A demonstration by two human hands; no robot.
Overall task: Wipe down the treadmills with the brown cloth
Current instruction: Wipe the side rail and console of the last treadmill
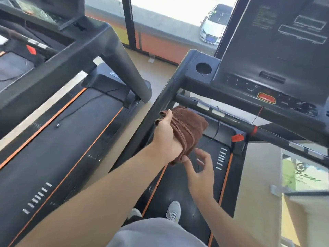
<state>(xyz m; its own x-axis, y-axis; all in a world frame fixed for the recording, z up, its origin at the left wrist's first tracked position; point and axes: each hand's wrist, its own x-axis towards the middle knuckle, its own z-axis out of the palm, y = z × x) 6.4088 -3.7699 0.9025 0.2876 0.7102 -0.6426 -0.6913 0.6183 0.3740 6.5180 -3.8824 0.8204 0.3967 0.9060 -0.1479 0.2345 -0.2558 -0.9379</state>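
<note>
I stand on the belt of the right treadmill [192,218]. My left hand [166,136] grips the bunched brown cloth [188,127], holding it just below the treadmill's left handrail [160,106] and front crossbar [213,113]. My right hand [201,166] hovers under the cloth with fingers spread and relaxed, its fingertips close to the cloth's hanging lower edge. The console [277,56] with its red stop button [266,98] rises ahead on the right. A second treadmill [67,139] lies to the left.
A red safety clip [237,138] on a cord hangs from the crossbar. A round cup holder [203,68] sits left of the console. Windows with a white car [213,24] outside are ahead. A narrow floor gap separates the two treadmills.
</note>
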